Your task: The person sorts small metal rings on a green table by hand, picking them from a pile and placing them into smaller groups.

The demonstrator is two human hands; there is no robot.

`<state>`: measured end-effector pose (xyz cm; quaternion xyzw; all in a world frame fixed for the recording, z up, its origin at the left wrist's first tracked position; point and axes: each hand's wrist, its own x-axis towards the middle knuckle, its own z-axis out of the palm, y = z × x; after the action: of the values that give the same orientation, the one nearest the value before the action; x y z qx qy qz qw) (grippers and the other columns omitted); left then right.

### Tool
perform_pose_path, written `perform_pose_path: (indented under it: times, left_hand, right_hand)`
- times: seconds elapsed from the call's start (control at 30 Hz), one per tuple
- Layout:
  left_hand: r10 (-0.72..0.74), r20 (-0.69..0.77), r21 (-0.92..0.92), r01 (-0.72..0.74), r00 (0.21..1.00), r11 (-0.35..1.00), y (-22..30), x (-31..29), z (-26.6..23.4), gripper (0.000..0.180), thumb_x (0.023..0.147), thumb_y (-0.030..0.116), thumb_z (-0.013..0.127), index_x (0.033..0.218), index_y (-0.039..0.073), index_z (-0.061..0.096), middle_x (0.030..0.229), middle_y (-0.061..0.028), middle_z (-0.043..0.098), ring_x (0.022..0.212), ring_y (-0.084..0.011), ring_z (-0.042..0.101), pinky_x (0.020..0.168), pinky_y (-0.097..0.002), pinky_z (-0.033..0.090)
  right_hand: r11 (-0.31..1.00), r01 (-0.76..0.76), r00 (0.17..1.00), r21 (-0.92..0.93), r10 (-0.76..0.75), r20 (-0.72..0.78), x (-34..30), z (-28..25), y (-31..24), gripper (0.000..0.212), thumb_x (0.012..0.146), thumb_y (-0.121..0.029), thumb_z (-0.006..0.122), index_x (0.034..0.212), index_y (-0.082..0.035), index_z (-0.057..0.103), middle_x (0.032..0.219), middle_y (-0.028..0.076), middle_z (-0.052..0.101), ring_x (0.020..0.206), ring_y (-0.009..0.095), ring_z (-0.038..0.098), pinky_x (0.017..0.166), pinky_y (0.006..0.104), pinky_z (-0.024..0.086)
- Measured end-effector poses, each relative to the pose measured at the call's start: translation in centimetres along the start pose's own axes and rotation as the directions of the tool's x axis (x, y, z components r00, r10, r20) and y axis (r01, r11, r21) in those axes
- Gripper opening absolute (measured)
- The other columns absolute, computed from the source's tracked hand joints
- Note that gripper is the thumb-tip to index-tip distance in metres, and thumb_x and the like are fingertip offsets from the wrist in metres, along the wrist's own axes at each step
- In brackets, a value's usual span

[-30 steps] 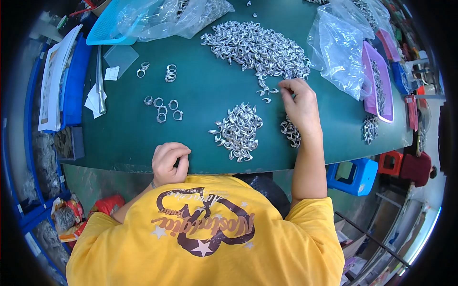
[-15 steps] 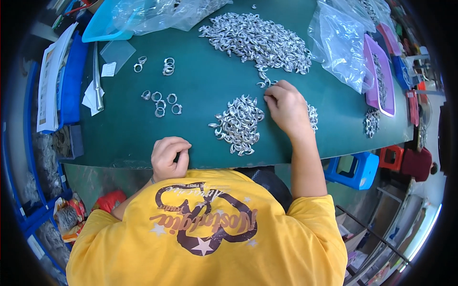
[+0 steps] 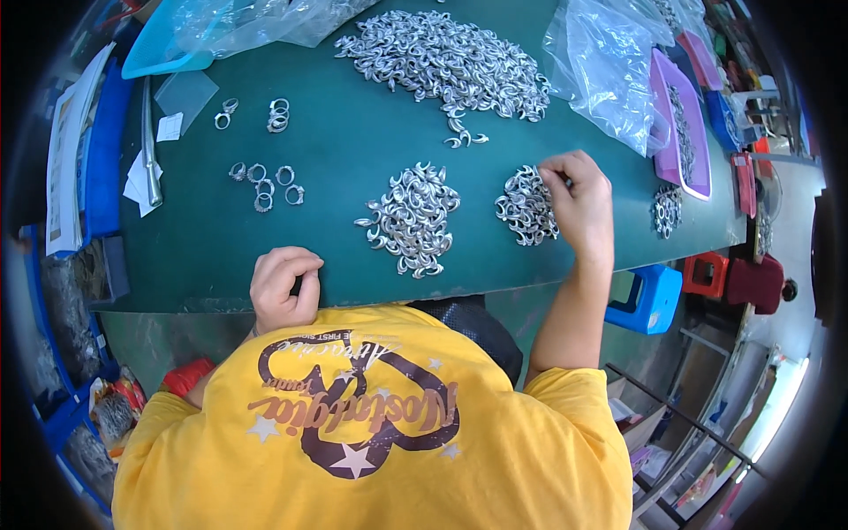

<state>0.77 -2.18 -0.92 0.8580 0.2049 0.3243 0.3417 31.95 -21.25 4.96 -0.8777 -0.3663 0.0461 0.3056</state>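
Note:
My right hand point(image 3: 581, 205) is closed in a pinch at the right side of a small pile of silver metal pieces point(image 3: 525, 208). Whatever its fingertips hold, if anything, is too small to make out. Left of that lies a middle pile of silver crescent-shaped pieces point(image 3: 413, 219). A much larger heap of the same crescents point(image 3: 442, 57) spreads across the far part of the table, with a few loose crescents point(image 3: 465, 138) at its near edge. My left hand point(image 3: 284, 287) rests curled at the table's front edge, apart from the piles, with nothing visible in it.
Several silver rings point(image 3: 264, 194) lie on the left of the green table point(image 3: 344, 177), near a tapered metal rod point(image 3: 150, 146). A blue tray point(image 3: 168, 55) and clear plastic bags point(image 3: 609, 66) sit farther back. At right stand a purple basket point(image 3: 698, 181) and blue stool point(image 3: 655, 300).
My right hand has moved right and nearer, from the loose crescents by the large heap to the small right pile. My left hand stays curled at the edge. The whole view has shifted slightly.

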Motion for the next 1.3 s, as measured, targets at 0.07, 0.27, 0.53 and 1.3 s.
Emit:
perform_pose_path:
  times: [0.07, 0.27, 0.53, 1.3]
  left_hand:
    - [0.005, 0.011, 0.005, -0.005, 1.0, 1.0, -0.1, 0.1, -0.1, 0.018, 0.072, -0.011, 0.065, 0.081, 0.004, 0.068, 0.085, -0.0093, 0.068, 0.073, -0.0248, 0.062, 0.067, -0.0325, 0.047]
    - [-0.014, -0.016, 0.001, 0.014, 1.0, 1.0, -0.4, -0.3, -0.1, 0.016, 0.072, -0.009, 0.065, 0.08, 0.004, 0.069, 0.084, -0.0093, 0.069, 0.073, -0.0249, 0.063, 0.067, -0.0332, 0.047]
    - [0.024, 0.043, 0.053, -0.026, 0.999, 0.998, 0.0, 0.1, -0.4, 0.015, 0.076, -0.011, 0.065, 0.083, 0.003, 0.067, 0.087, -0.0105, 0.068, 0.077, -0.0239, 0.063, 0.069, -0.0307, 0.049]
    - [0.037, 0.03, 0.035, -0.038, 0.999, 0.999, -0.1, 0.0, -0.4, 0.017, 0.073, -0.01, 0.065, 0.082, 0.004, 0.067, 0.086, -0.0098, 0.068, 0.075, -0.0246, 0.062, 0.067, -0.0325, 0.049]
  right_hand:
    - [0.994, 0.098, 0.994, 0.046, -0.096, -0.048, 1.6, 2.3, -1.0, 0.01, 0.08, 0.002, 0.066, 0.088, -0.001, 0.071, 0.088, 0.015, 0.066, 0.081, 0.034, 0.065, 0.072, 0.0398, 0.052]
    - [0.97, 0.205, 0.978, -0.127, -0.209, -0.019, 3.1, 6.4, -1.5, 0.008, 0.079, -0.006, 0.07, 0.087, -0.005, 0.073, 0.085, 0.011, 0.066, 0.083, 0.033, 0.064, 0.073, 0.043, 0.051]
    - [0.983, 0.072, 0.997, -0.17, -0.075, -0.013, 2.1, 6.5, -2.6, 0.01, 0.079, -0.012, 0.072, 0.083, -0.003, 0.07, 0.086, 0.015, 0.065, 0.081, 0.036, 0.064, 0.074, 0.044, 0.052]
    - [0.992, 0.123, 0.992, 0.008, -0.123, 0.021, 1.9, 6.7, -3.4, 0.009, 0.079, -0.006, 0.071, 0.087, -0.003, 0.069, 0.082, 0.014, 0.062, 0.076, 0.035, 0.062, 0.07, 0.0443, 0.051]
